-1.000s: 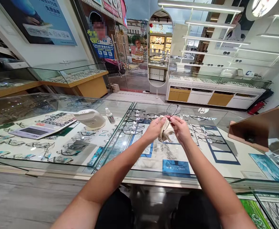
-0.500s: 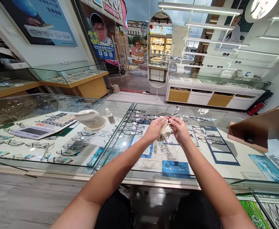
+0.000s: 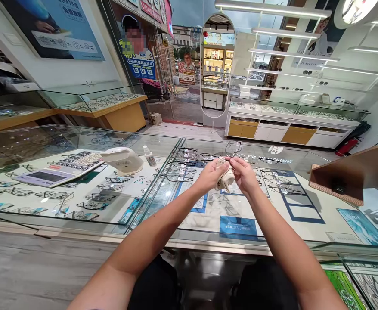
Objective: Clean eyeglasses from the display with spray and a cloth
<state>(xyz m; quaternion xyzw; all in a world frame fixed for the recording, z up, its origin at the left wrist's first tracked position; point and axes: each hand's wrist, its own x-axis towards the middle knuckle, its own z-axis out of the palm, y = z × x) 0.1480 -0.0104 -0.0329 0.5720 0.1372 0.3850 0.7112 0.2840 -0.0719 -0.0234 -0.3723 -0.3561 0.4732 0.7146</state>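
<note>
My left hand (image 3: 209, 175) is closed on a crumpled cream cleaning cloth (image 3: 226, 180), whose folds hang down between my two hands. Close beside it, my right hand (image 3: 244, 175) pinches a pair of eyeglasses (image 3: 233, 148). One round, thin-rimmed lens sticks up above my fingertips; the rest of the frame is hidden by the fingers and cloth. Both hands meet in the air over the glass display counter (image 3: 189, 237). Rows of eyeglass frames (image 3: 179, 174) lie beneath them in the case.
On the counter's left are a large calculator (image 3: 51, 175), a white rounded device (image 3: 122, 161) and a small spray bottle (image 3: 149, 156). A brown-backed stand (image 3: 350, 176) is at the right. Beyond stand an oval mirror (image 3: 218, 101) and a low white cabinet (image 3: 273, 132).
The hands stay nearly in place. The cloth has shifted in its folds between them, and the fingers around the eyeglasses have moved slightly.
</note>
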